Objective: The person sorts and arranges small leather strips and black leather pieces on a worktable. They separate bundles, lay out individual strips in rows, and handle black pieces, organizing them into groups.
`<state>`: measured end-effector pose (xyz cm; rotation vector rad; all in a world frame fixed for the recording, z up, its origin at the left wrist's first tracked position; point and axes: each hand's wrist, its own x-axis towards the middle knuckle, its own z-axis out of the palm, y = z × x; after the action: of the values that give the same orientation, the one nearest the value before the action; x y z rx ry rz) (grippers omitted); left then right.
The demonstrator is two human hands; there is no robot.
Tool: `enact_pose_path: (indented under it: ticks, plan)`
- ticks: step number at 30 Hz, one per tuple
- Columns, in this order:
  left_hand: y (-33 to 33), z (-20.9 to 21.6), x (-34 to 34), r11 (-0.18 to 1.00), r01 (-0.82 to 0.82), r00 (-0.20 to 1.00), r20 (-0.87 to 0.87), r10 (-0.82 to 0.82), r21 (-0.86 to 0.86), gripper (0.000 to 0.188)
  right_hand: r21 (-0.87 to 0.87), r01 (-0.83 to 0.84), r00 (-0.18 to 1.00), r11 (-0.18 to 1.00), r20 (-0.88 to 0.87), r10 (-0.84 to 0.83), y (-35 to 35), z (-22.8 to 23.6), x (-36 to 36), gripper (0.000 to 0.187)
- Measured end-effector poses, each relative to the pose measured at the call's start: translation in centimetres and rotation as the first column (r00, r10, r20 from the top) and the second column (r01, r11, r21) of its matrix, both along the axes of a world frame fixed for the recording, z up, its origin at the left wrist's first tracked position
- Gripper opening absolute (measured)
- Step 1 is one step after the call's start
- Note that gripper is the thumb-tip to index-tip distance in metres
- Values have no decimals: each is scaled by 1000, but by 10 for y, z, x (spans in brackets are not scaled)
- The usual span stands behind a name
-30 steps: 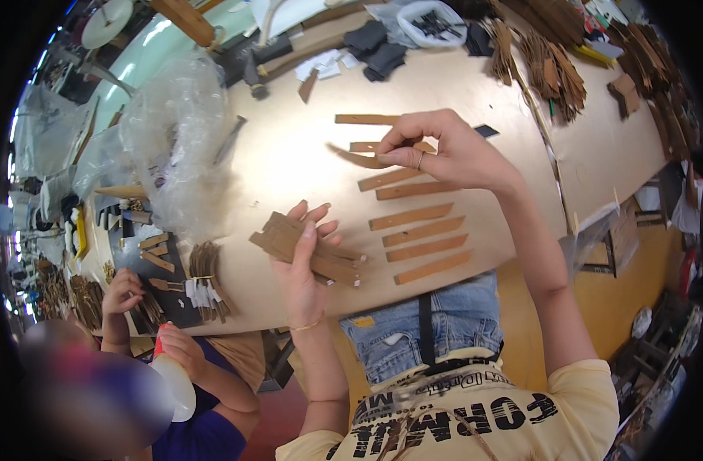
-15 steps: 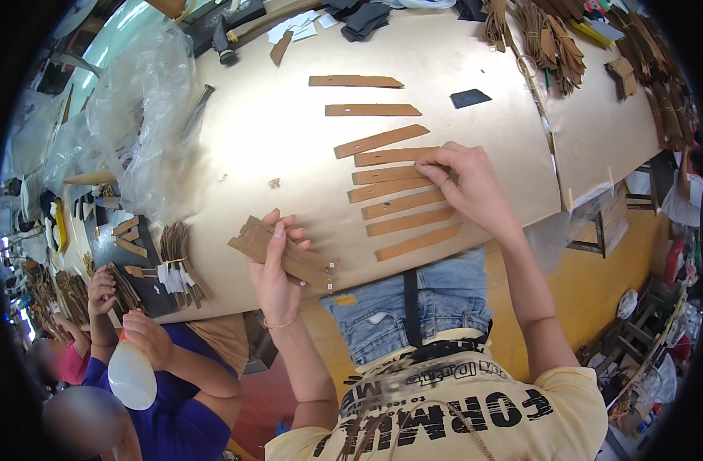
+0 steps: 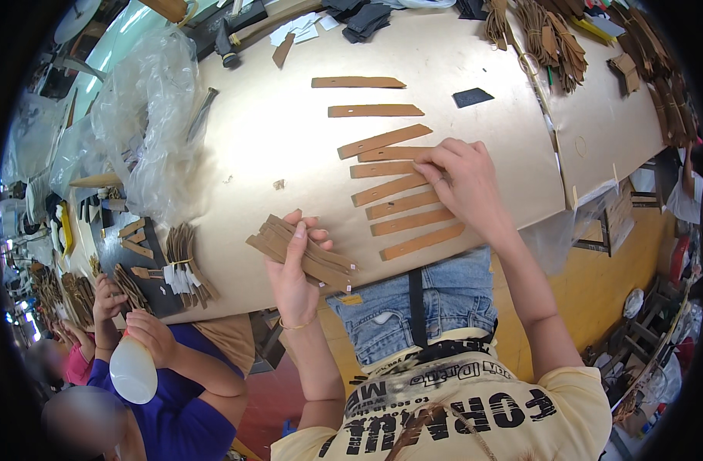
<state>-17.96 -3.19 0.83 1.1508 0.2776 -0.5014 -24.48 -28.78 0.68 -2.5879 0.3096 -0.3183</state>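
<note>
Several flat brown leather strips [image 3: 421, 242] lie in a column on the paper-covered table, each with a small hole or mark near its left end. My right hand [image 3: 468, 183] is over the right ends of the middle ones. Its thumb and fingers are pinched on the end of one leather strip [image 3: 378, 170], which lies on the table. My left hand [image 3: 296, 273] is closed round a fanned stack of darker brown leather strips [image 3: 324, 265], held above the near table edge. Small white tags show at the stack's right ends.
A black angular piece [image 3: 473, 97] lies right of the column. At left are crumpled clear plastic [image 3: 148, 115] and a tied bundle of strips [image 3: 184, 261]. Beside me, a co-worker in a blue shirt [image 3: 186, 399] holds a white squeeze bottle [image 3: 134, 373]. More bundles [image 3: 547, 42] lie at far right.
My left hand has shifted a little to the right with its stack. The strip under my right fingertips has slid slightly away from me, widening the gap to the strip nearer me.
</note>
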Motion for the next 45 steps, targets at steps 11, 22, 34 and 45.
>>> enact_pose_path:
  ticks: [11,22,34,45]
  plan:
    - [-6,2,-3,999,27,1000,-3,-27,-18,25,-17,76,982,997,176,-72,-20,5,11,10]
    - [-4,2,-5,1000,5,1000,-4,-5,-11,24,1,-213,975,977,62,213,-40,-7,54,18]
    - [-1,1,-6,999,-16,1000,-5,16,-45,25,-85,-201,975,976,79,208,-35,-2,52,18]
    - [-7,0,-2,996,27,1000,13,-26,-83,24,-101,-143,981,985,115,154,-24,-8,41,18]
